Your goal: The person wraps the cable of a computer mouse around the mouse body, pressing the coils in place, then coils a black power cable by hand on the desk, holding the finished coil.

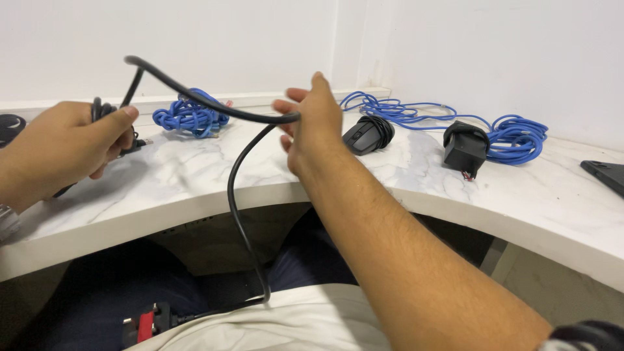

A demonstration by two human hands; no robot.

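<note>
White walls met in a corner behind a curved, marble-patterned counter (162, 188) where you sat with your legs under its edge. Your left hand (62, 146) was closed around a gathered coil of black cable (195, 101), thumb pressed over the loops, low above the counter's left part. From that fist the cable arched up and across to your right hand (312, 123), which you held raised over the counter's middle, fingers mostly extended and the cable pinched between thumb and fingers. Past that grip the cable dropped off the counter's front edge, curved down to your lap and ended at a black plug with red on it (146, 323), lying on your thigh beside a white cloth (292, 322).

Behind your hands lay a small bundle of blue cable (190, 116), near the wall. To the right of your right hand sat a black computer mouse (365, 135) with its own cord wound around it. Farther right, a black power adapter (465, 148) stood in front of a longer blue cable (513, 136), loosely heaped and trailing back along the wall. A flat black object (608, 174) showed partly at the right edge.
</note>
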